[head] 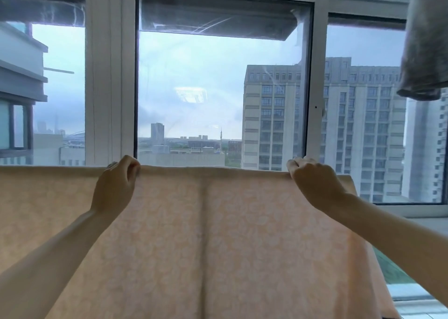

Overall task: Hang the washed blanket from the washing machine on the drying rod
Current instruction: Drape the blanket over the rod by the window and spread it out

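Left hand (116,185) and right hand (312,182) pinch the top edge of the peach patterned blanket (218,233), fingers (132,164) curled over the fold, likely to pull it taut and level. The blanket hangs spread below the fingers. Drying rod not visible, maybe under the fold. Grey garment (424,39) hangs above the right fingers, apart. Window frame (104,76) beyond.

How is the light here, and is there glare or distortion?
Head view: daylight enters through the window from behind, so the blanket, left hand and right hand look dim. Head view: a pale rectangular reflection sits on the middle pane. Head view: the wide lens bends the frame lines.
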The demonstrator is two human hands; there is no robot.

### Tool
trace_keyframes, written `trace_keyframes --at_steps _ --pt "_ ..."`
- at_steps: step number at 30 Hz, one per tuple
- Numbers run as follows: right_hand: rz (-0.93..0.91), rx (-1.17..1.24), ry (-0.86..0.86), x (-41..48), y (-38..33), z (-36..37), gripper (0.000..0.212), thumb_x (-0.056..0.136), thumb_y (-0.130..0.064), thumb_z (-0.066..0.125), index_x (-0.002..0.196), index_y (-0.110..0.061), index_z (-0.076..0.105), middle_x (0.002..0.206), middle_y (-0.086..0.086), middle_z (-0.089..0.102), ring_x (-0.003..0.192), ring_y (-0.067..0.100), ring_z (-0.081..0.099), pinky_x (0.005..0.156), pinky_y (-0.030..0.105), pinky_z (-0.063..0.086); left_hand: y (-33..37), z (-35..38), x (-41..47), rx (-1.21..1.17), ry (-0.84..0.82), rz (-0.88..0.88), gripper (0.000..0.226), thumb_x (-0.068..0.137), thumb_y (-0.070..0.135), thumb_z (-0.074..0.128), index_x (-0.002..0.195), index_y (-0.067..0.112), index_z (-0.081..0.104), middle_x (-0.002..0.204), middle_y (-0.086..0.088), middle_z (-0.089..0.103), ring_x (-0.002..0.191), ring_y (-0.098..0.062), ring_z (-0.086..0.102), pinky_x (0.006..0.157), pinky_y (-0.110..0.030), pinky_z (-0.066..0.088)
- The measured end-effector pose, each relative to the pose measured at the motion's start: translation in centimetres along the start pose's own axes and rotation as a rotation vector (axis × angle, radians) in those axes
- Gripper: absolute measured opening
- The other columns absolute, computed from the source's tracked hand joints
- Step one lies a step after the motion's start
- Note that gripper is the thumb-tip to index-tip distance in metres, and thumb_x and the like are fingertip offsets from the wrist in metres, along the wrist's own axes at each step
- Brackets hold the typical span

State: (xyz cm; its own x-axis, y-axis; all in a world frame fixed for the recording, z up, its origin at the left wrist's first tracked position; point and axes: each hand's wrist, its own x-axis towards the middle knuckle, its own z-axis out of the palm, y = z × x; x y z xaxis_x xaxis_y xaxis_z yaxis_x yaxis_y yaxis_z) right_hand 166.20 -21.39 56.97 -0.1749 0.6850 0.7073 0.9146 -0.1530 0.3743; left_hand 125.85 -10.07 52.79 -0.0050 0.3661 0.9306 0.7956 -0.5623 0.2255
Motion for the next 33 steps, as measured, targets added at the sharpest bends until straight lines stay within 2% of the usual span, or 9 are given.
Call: trace_keyframes --at_steps 5,9,11,13,17,20,22,26,33 --pt "0.14 0.048 -0.028 2.7 0.6 -0.8 0.03 0.084 0.012 0.055 0.111 -0.002 0.052 0.103 0.01 0.061 0.096 0.024 0.062 0.08 0.031 0.053 0.7 -0.5 0.2 0.035 -0.04 0.045 0.008 0.093 0.007 0.056 0.086 0.011 0.057 0.069 0.001 0.06 0.061 -0.016 0.057 0.055 -0.032 0.046" --pt "0.158 0.117 -0.126 4.2 0.0 -0.5 0.023 0.083 0.009 0.053 0.082 -0.013 0.047 0.083 0.003 0.055 0.073 0.019 0.054 0.069 0.029 0.048 0.6 -1.1 0.1 0.03 -0.044 0.051 0.006 0.093 0.009 0.059 0.087 0.01 0.061 0.069 0.003 0.061 0.06 -0.01 0.058 0.055 -0.023 0.044" --pt "0.135 0.154 -0.143 4.4 -0.9 0.0 0.018 0.087 0.002 0.052 0.079 -0.014 0.052 0.074 -0.001 0.054 0.067 0.018 0.056 0.065 0.03 0.049 0.5 -1.4 0.2 0.039 -0.044 0.05 0.005 0.092 0.01 0.06 0.088 0.009 0.062 0.069 0.002 0.062 0.06 -0.011 0.058 0.056 -0.017 0.04" --pt "0.097 0.283 -0.063 5.0 -2.4 0.1 0.016 0.092 -0.008 0.051 0.078 -0.015 0.056 0.069 -0.001 0.058 0.062 0.019 0.059 0.062 0.033 0.052 0.4 -1.7 0.3 0.046 -0.042 0.038 0.005 0.093 0.011 0.06 0.089 0.009 0.062 0.07 0.002 0.063 0.06 -0.01 0.058 0.055 -0.016 0.039" --pt "-0.076 0.598 0.015 5.8 -7.5 -1.3 0.015 0.096 -0.021 0.05 0.095 -0.015 0.065 0.084 0.007 0.072 0.067 0.021 0.068 0.064 0.037 0.058 0.3 -2.0 0.2 0.061 -0.054 0.043 0.005 0.093 0.013 0.06 0.09 0.009 0.062 0.07 0.002 0.063 0.059 -0.007 0.057 0.056 -0.01 0.038" --pt "-0.198 0.683 0.041 6.5 -12.0 -2.4 0.023 0.097 -0.03 0.048 0.111 -0.018 0.063 0.098 0.008 0.073 0.081 0.023 0.071 0.072 0.039 0.058 -0.2 -2.5 0.1 0.075 -0.074 0.058 0.006 0.093 0.013 0.06 0.092 0.009 0.064 0.074 0.0 0.067 0.061 -0.005 0.057 0.059 -0.006 0.038" --pt "-0.252 0.702 0.07 7.3 -14.8 -3.1 0.028 0.097 -0.034 0.046 0.114 -0.019 0.062 0.105 0.005 0.071 0.088 0.024 0.07 0.077 0.04 0.057 -0.9 -3.3 0.0 0.072 -0.087 0.055 0.011 0.093 0.013 0.06 0.098 0.008 0.068 0.084 -0.003 0.071 0.073 -0.01 0.063 0.069 -0.01 0.043" --pt "-0.368 0.68 0.12 8.7 -19.9 -3.8 0.025 0.098 -0.036 0.045 0.106 -0.017 0.059 0.097 0.001 0.068 0.081 0.021 0.068 0.071 0.037 0.057 -2.4 -5.3 0.8 0.123 -0.2 0.11 0.022 0.094 0.012 0.057 0.112 0.008 0.07 0.104 -0.004 0.071 0.094 -0.014 0.065 0.086 -0.016 0.045" --pt "-0.429 0.646 0.163 10.5 -26.9 -4.5 0.039 0.096 -0.044 0.049 0.125 -0.018 0.049 0.119 0.005 0.055 0.095 0.024 0.064 0.078 0.038 0.055 -7.5 -9.4 2.1 0.314 -0.332 0.153 0.023 0.094 0.023 0.058 0.111 0.014 0.07 0.101 -0.001 0.07 0.091 -0.014 0.063 0.086 -0.031 0.052"
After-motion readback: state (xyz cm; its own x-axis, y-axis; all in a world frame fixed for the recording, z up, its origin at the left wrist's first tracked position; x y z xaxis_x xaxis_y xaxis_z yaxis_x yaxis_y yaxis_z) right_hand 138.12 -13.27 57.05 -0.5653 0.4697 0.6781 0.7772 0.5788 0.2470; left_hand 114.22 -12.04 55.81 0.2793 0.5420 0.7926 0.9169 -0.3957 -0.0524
